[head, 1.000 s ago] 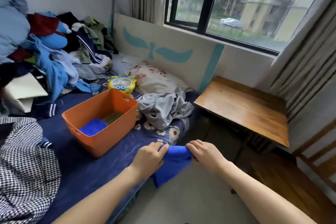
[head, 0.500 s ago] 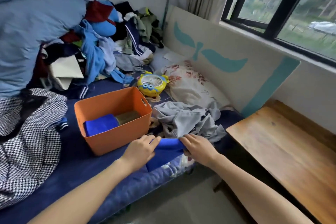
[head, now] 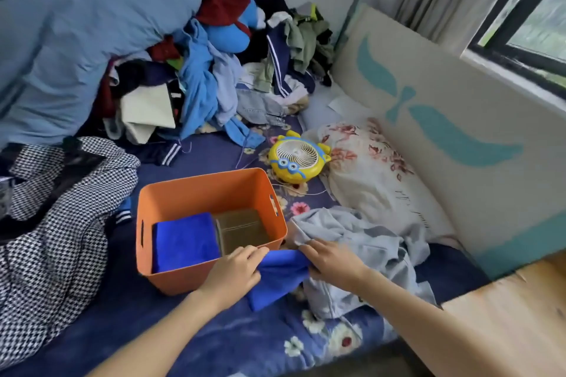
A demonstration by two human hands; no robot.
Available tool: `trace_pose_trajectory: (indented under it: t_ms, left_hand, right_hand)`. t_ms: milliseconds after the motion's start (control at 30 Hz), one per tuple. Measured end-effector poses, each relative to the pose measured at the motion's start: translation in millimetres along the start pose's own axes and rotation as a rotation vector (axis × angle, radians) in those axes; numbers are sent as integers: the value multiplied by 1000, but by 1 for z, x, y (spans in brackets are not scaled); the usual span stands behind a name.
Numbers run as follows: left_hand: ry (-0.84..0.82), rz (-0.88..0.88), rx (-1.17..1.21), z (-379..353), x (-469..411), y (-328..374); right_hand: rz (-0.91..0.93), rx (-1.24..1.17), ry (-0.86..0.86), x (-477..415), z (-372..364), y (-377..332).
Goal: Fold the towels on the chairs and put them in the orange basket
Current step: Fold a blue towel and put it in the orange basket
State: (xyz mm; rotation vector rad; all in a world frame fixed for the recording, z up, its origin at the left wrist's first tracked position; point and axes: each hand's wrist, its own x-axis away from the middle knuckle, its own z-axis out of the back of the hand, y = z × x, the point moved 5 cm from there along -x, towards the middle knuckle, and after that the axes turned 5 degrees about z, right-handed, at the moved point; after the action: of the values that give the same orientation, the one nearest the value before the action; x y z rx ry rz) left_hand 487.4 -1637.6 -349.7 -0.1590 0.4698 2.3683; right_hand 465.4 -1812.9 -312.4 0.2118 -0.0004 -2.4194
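The orange basket (head: 183, 193) stands on the blue floral bed. Inside it lie a folded blue towel (head: 183, 240) on the left and a folded olive-brown towel (head: 242, 228) on the right. I hold another folded blue towel (head: 275, 278) by its top edge, right at the basket's near right corner. My left hand (head: 234, 274) grips its left end and my right hand (head: 332, 260) grips its right end. The towel hangs down below my hands, just outside the basket.
A grey garment (head: 361, 242) is crumpled right of the basket, with a floral pillow (head: 376, 174) and a yellow toy fan (head: 295, 156) behind. A heap of clothes (head: 214, 76) and a blue duvet (head: 76, 40) fill the back. A houndstooth garment (head: 46, 223) lies left; a wooden table (head: 505, 324) stands right.
My hands carried the blue towel from the bed's edge up to the basket's near right corner. My view turned left and down toward the bed.
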Motion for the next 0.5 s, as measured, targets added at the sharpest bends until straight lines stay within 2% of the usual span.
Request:
trace_pose_trajectory:
  t_ms: [233, 333, 400, 500]
  left_hand:
    - [167, -56, -35, 52, -91, -51]
    - [95, -36, -91, 52, -106, -76]
    - [41, -18, -115, 50, -117, -97]
    - [-173, 137, -34, 47, -135, -130]
  right_hand:
    - [69, 66, 120, -79, 29, 82]
    - [83, -20, 93, -106, 20, 95]
    - [63, -73, 3, -127, 6, 109]
    - [-1, -171, -172, -160, -24, 123]
